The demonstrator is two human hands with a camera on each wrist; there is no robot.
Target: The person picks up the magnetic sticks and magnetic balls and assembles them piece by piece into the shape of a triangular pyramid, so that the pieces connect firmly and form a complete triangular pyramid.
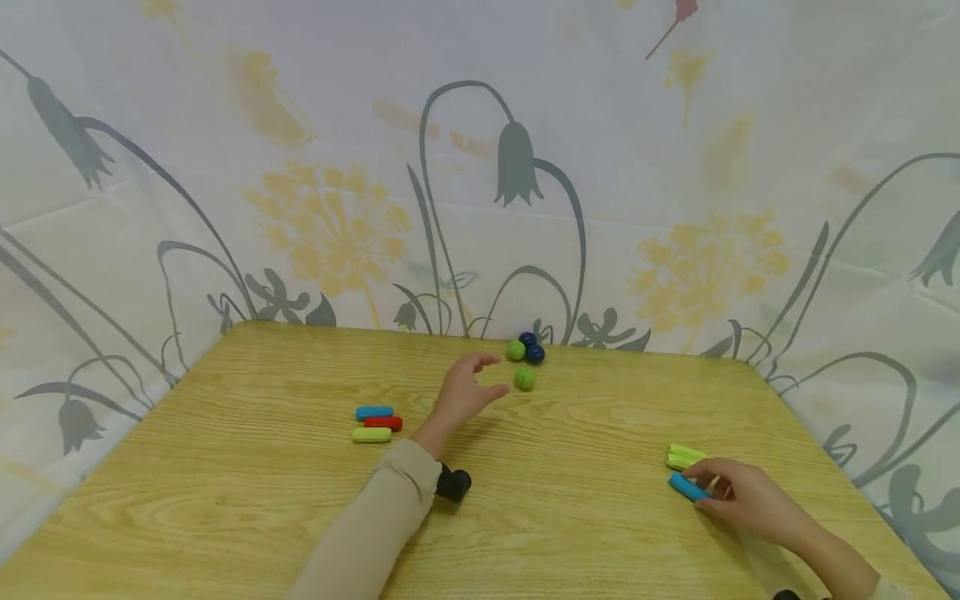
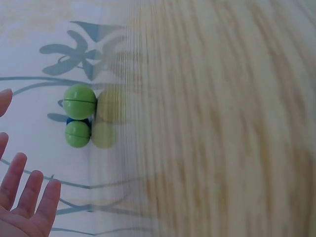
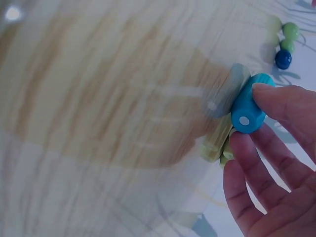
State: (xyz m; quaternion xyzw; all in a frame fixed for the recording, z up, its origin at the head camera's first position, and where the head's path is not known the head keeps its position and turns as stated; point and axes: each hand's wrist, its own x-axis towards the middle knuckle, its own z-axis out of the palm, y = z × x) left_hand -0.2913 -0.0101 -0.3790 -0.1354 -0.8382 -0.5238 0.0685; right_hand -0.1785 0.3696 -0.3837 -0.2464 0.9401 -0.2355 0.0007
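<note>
My left hand [image 1: 463, 395] reaches over the middle of the table, thumb and fingers spread with a gap between them. Just right of its fingertips sits a green ball [image 1: 525, 378], seen also as the larger green ball [image 2: 79, 101] in the left wrist view. Behind it another green ball [image 1: 516, 350] stands beside two dark blue balls [image 1: 535, 354]. On the right, thumb and fingers of my right hand [image 1: 753, 500] pinch a short blue cylinder [image 3: 253, 103] with a white dot on its end. Two yellow-green sticks [image 1: 684, 457] lie side by side just behind it.
On the left of the wooden table [image 1: 247, 467] lie a blue stick [image 1: 374, 412], a red stick [image 1: 383, 423] and a yellow-green stick [image 1: 371, 435]. A flower-printed cloth [image 1: 480, 250] hangs behind the table's back edge. A black wrist device [image 1: 453, 483] shows by the left sleeve.
</note>
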